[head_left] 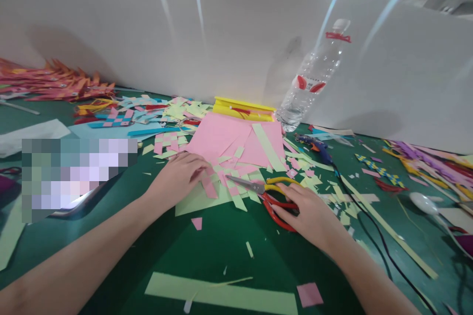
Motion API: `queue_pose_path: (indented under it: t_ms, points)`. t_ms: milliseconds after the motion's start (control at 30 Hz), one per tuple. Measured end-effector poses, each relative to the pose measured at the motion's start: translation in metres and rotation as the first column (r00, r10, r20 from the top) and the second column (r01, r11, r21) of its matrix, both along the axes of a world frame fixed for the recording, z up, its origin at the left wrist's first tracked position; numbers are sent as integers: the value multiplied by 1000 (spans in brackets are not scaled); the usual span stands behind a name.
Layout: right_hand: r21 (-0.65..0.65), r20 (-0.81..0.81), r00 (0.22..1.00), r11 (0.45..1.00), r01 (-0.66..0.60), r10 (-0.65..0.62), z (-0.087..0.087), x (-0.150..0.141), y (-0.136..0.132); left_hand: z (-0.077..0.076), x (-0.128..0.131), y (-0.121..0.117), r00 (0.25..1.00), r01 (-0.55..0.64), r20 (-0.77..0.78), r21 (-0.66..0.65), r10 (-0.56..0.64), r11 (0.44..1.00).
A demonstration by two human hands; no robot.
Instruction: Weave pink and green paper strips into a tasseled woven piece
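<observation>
Head view: gripping scissors (263, 188) with red and yellow handles in the right hand (308, 209), thumb and fingers closed round the loops. Aiming the blades toward the left hand (179, 170), across loose ends of a woven paper piece (210, 188) in pink and pale green, well in from the left and right edges of the table (177, 251). Touching the weave with curled fingers of the left hand; cannot tell whether pinching or merely pressing. Holding both hands apart, one on either side of the weave.

Partly under the weave, a pale-green sheet (188, 206). Beyond, toward the far edge, a pink sheet (218, 133) with a pale-green strip (266, 145) laid over it, then a yellow channel-shaped piece (221, 103). Near the far edge, to the right, a clear bottle (312, 78) with a red band at the neck; nearer, a blue glue gun (320, 151) with its black cord (373, 221) running toward the near right corner. Farther right, a white spoon (423, 203). At the far left corner, a heap of orange-red folded paper (55, 81); nearer, a pixelated phone-like object (92, 192). Toward the near edge, a long pale-green band (221, 293) beside a pink square (309, 295).
</observation>
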State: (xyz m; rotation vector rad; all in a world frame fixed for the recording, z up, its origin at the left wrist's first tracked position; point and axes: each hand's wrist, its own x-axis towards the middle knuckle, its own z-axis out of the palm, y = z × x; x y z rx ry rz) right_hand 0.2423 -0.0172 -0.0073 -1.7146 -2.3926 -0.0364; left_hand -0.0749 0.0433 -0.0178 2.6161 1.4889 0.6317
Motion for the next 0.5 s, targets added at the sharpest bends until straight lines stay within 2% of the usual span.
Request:
queue_pose_path:
  t_ms: [133,267,500]
  points:
    - [112,-83,997,994,4,5,0,2,0,-1,0,1,1000,5,4,-5,-5,1000]
    - [172,-117,993,985,12,9,2,2,-1,-1,0,1,1000,9,7,-15,-9,1000]
    - [112,2,999,993,-36,36,-6,1,0,1,0,-1,1000,-6,5,-20,6,1000]
